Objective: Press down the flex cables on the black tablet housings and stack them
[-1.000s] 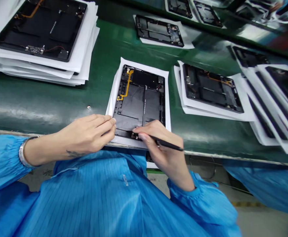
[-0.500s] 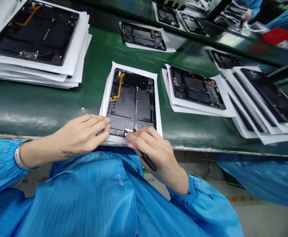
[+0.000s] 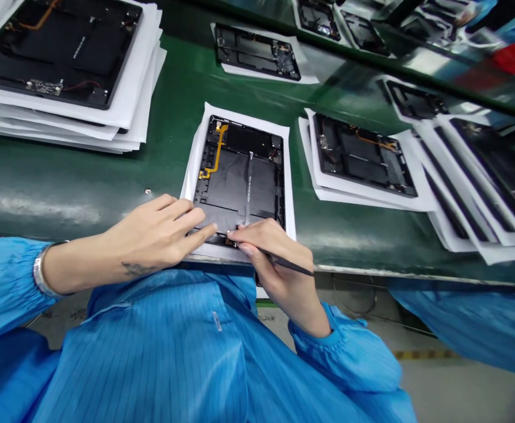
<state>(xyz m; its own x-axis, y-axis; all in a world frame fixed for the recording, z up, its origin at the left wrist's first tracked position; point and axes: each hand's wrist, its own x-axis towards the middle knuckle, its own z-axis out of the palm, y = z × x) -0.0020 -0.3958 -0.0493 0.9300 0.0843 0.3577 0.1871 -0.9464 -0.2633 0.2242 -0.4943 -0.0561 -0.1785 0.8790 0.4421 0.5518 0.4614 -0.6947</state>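
An opened black tablet point(image 3: 231, 188) with a yellow flex cable point(image 3: 217, 154) lies on white sheets point(image 3: 287, 176) at the bench's near edge. My left hand point(image 3: 164, 232) rests at its lower left corner, fingers spread and holding nothing. In my right hand point(image 3: 279, 252) is a dark slim tool, perhaps tweezers point(image 3: 290, 265), its rear end pointing right. The fingertips of that hand press on a small board point(image 3: 231, 241) at the tablet's bottom edge. They hide the tool's tip.
Left stands a stack of sheets with a larger-looking open tablet point(image 3: 63, 53). At the right are another tablet point(image 3: 363, 155) on sheets and a leaning stack point(image 3: 500, 176). One more tablet point(image 3: 257, 53) lies behind. A tiny part point(image 3: 147, 191) sits on the green bench point(image 3: 120, 176).
My left hand's fingers have spread and reached right over the tablet's lower edge. My right hand has turned, and the dark tool now lies flatter, pointing right. The view has shifted slightly.
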